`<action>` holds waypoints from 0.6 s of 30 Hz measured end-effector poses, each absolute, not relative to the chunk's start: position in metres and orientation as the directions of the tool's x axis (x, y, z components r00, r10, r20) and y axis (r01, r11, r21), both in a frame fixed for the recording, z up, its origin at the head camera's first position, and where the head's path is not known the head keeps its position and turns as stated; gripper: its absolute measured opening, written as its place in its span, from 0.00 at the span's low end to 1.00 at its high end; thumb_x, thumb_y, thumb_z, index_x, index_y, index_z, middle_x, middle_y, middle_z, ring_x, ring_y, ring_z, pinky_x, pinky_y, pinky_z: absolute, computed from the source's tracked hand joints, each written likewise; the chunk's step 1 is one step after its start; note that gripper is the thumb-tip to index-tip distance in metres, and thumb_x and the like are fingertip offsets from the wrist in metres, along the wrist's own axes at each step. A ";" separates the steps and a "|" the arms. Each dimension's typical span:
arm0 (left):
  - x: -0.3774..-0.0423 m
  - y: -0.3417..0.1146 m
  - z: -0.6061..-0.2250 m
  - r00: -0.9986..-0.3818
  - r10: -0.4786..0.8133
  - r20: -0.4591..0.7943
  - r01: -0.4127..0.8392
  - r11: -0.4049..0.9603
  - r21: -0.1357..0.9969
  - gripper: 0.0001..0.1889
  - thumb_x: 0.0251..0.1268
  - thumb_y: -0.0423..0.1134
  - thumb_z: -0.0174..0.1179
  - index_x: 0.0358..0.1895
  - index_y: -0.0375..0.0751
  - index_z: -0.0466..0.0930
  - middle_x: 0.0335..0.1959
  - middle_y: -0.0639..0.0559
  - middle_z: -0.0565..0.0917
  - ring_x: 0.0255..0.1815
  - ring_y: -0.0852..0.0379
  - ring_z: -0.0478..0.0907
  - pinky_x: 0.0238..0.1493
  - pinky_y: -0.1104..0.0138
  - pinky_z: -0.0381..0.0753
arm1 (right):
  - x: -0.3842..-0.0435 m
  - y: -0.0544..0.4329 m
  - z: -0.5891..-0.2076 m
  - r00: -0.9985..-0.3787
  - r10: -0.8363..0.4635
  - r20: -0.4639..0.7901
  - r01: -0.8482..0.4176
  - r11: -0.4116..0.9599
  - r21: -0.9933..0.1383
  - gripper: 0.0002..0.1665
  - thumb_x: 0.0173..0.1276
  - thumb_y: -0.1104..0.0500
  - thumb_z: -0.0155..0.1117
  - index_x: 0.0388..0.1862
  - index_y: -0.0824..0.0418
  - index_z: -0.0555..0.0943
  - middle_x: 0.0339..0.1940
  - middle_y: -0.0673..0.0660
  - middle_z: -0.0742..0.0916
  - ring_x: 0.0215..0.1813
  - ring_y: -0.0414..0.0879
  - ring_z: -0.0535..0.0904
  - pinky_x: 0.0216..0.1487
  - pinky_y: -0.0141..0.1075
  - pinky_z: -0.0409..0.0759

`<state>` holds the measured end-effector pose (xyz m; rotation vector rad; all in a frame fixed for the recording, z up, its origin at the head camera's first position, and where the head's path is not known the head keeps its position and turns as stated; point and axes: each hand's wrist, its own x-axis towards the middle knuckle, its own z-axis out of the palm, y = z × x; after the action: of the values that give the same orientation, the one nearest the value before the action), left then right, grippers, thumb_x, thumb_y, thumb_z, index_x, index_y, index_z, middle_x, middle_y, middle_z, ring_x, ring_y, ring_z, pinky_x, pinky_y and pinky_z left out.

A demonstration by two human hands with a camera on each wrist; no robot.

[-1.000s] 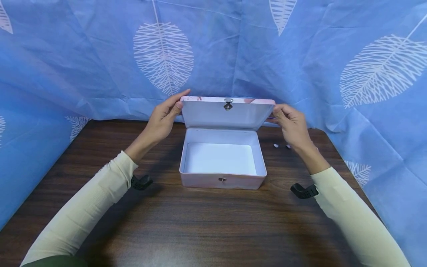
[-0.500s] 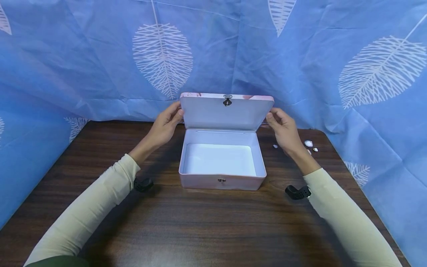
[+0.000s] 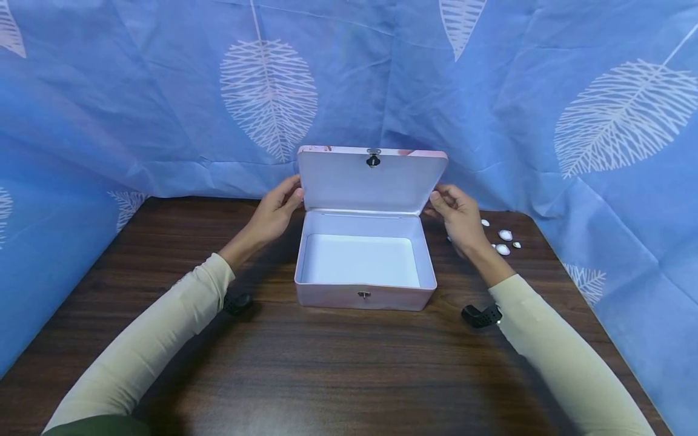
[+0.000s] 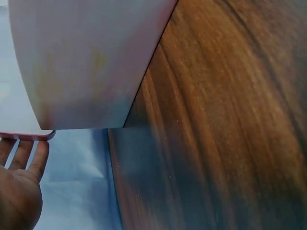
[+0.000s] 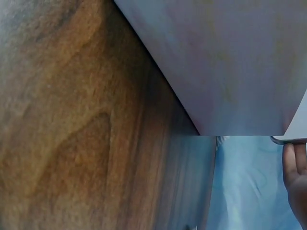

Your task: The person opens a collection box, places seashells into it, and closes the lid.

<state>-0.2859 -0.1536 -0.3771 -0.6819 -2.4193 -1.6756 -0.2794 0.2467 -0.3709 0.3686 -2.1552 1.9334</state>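
A pale pink tin box [image 3: 327, 295] stands in the middle of the table with its hinged lid [image 3: 373, 184] raised and leaning back. A white inner bottom shows in it. At the lid's left edge is my left hand [image 3: 275, 212], thumb near the side and fingers partly hidden behind. The left wrist view shows its fairly straight fingers touching the lid's rim [image 4: 29, 136]. My right hand [image 3: 460, 219] is at the lid's right edge, its other fingers mostly hidden behind. Straight fingers [image 5: 290, 160] touch the lid from outside in the right wrist view. The clasp [image 3: 373, 158] hangs from the lid's front.
Several small white seashells [image 3: 505, 235] lie on the dark wooden table [image 3: 349, 369], right of the box and beside my right wrist. A blue leaf-print cloth [image 3: 349, 79] hangs just behind the table's back edge. Black straps [image 3: 481, 316] sit at both wrists.
The lid has tilted further back and its front edge sits higher in view. Both hands have slid down along its sides, and more shells show beside the right arm. The box body stays put.
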 end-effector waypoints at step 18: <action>-0.293 -0.151 -0.374 -0.913 0.262 0.312 0.379 0.263 0.887 0.28 0.96 0.39 0.47 0.90 0.38 0.63 0.77 0.29 0.80 0.73 0.35 0.82 0.73 0.38 0.84 | -0.281 0.248 -0.364 -0.963 -0.032 0.269 -0.271 0.154 -0.950 0.25 0.90 0.55 0.61 0.71 0.74 0.79 0.44 0.38 0.92 0.46 0.35 0.90 0.54 0.30 0.91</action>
<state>-0.2926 -0.1506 -0.3741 -0.6152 -2.4134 -1.7419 -0.2813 0.2481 -0.3638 0.2977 -2.2376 1.9070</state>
